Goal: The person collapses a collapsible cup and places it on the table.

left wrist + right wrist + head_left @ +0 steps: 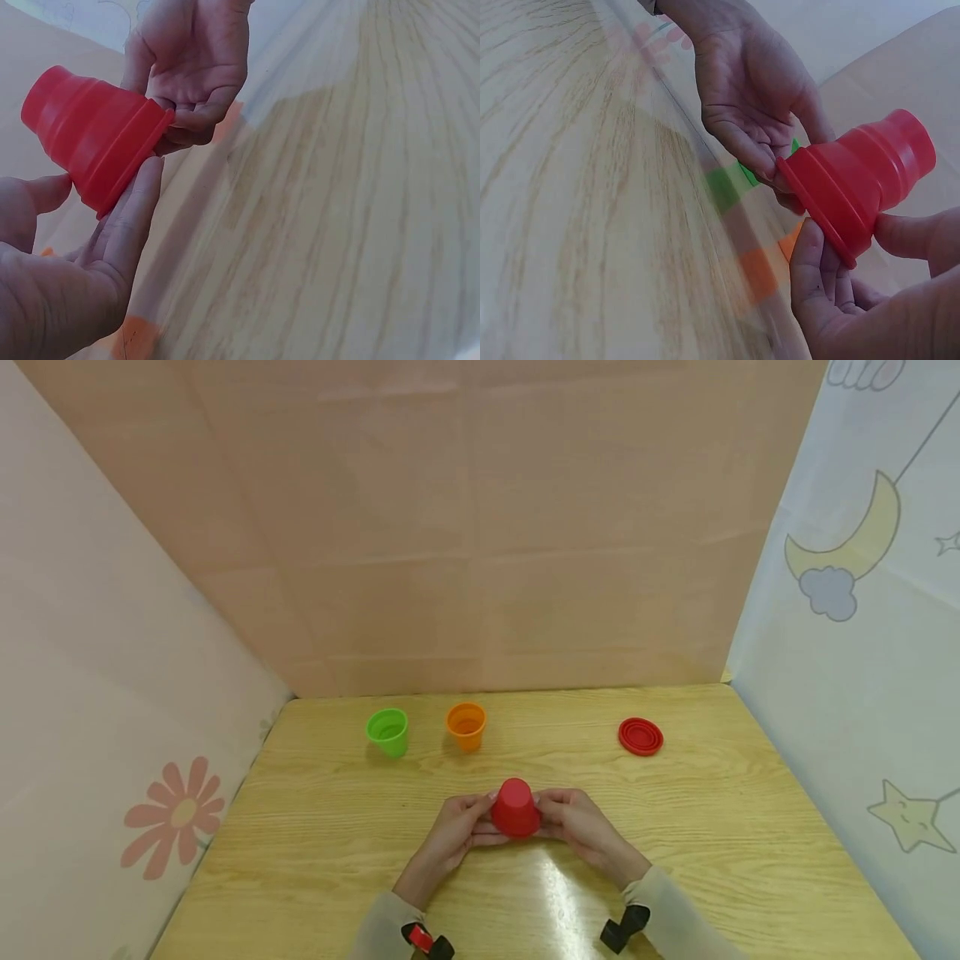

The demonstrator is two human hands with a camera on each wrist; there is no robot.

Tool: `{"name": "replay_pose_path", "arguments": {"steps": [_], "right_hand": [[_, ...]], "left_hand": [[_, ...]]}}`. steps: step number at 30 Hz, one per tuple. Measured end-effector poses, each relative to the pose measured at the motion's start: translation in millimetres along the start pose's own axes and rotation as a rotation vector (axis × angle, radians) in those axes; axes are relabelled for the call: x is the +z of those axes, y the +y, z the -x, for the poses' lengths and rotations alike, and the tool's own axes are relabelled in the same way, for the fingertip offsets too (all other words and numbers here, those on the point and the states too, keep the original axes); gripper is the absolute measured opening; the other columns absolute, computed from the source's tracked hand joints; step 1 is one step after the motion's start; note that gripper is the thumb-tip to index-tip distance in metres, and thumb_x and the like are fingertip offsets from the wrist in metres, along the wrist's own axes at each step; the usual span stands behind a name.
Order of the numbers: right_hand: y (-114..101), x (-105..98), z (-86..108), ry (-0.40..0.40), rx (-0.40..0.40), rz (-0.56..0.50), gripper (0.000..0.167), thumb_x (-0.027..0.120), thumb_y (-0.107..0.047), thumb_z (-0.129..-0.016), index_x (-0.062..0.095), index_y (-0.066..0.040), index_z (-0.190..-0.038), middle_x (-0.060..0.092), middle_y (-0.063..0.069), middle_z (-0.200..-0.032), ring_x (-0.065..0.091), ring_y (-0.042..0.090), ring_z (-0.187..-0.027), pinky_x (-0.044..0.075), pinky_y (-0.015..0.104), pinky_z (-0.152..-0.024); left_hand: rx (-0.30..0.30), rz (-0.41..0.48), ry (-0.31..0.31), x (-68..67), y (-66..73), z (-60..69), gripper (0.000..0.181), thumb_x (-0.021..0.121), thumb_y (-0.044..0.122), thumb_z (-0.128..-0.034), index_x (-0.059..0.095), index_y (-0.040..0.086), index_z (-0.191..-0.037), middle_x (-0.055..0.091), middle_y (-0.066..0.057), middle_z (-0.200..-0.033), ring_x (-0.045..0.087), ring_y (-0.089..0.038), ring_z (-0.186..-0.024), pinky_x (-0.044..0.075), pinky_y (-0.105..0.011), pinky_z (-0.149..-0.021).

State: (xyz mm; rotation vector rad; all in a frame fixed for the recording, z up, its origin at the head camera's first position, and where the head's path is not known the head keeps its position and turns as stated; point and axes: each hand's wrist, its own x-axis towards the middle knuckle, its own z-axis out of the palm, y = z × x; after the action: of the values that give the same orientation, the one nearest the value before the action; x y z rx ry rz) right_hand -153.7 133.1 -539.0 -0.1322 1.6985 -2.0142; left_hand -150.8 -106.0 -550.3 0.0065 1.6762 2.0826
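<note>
A red collapsible cup [515,810] is held in front of me with its narrow base up and its wide rim down. Its ringed, stepped wall is extended, as the left wrist view shows of the cup [97,135]. My left hand [456,831] pinches one side of the cup near the rim, thumb on the wall and fingers underneath. On the opposite side my right hand [588,831] grips it the same way, thumb against the wall of the cup [855,180]. The inside of the cup is hidden.
Toward the back of the wooden table [315,827] stand a green cup [390,735] and an orange cup [467,728], both upright. A flat red ringed disc [641,737] lies at the back right. Printed cloth walls enclose the table's left, right and back.
</note>
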Motion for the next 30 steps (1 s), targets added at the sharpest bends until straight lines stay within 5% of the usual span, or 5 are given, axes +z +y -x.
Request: {"name": "replay_pose_path", "arguments": {"steps": [30], "right_hand": [[-2.9, 5.0, -1.4, 0.049, -0.103, 0.292, 0.032, 0.056, 0.002, -0.097, 0.064, 0.02, -0.123, 0.078, 0.022, -0.104, 0.074, 0.013, -0.08, 0.067, 0.035, -0.071]], "left_hand": [[-0.03, -0.067, -0.042, 2.4, -1.7, -3.4, 0.054, 0.059, 0.039, -0.1076, 0.068, -0.009, -0.13, 0.079, -0.025, -0.108, 0.081, -0.026, -0.086, 0.067, -0.042, -0.078]]}}
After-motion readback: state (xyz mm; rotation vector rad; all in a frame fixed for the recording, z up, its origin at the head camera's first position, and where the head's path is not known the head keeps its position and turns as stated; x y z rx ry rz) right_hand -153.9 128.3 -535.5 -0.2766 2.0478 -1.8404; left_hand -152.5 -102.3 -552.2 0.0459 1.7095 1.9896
